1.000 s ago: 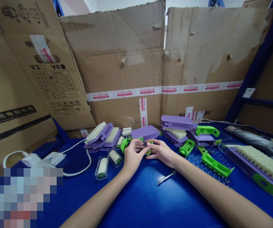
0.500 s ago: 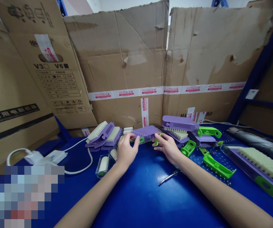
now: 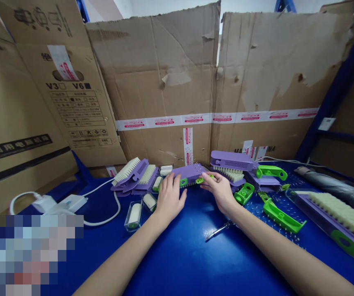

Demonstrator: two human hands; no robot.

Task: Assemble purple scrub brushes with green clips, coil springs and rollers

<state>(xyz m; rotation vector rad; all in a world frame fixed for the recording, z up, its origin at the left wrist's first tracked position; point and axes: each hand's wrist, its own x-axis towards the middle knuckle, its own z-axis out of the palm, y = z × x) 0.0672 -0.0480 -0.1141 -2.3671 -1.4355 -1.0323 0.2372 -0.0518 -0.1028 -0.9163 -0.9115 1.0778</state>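
Observation:
A purple brush (image 3: 188, 171) with a green part (image 3: 183, 182) on its near side lies bristles down before me. My left hand (image 3: 171, 198) rests against its left end, fingers stretched out and thumb apart. At the brush's right end, my right hand (image 3: 219, 188) pinches a small green plastic piece (image 3: 199, 181) between thumb and fingers, close to the brush's near edge. Its exact contact with the brush cannot be made out. A screwdriver (image 3: 218, 231) lies on the table below my right wrist.
Purple brushes are stacked at left (image 3: 135, 176) and right (image 3: 234, 160). Green handle parts (image 3: 283, 216) and scattered screws lie at right, near a large boxed brush (image 3: 337, 218). Clear boxes with white rollers (image 3: 134, 213) and a white power strip (image 3: 62, 205) are at left. Cardboard (image 3: 164, 90) walls the back.
My left hand has turned palm down, its fingers now stretched over the brush's left end. My right hand has brought the small green piece down against the brush's near side.

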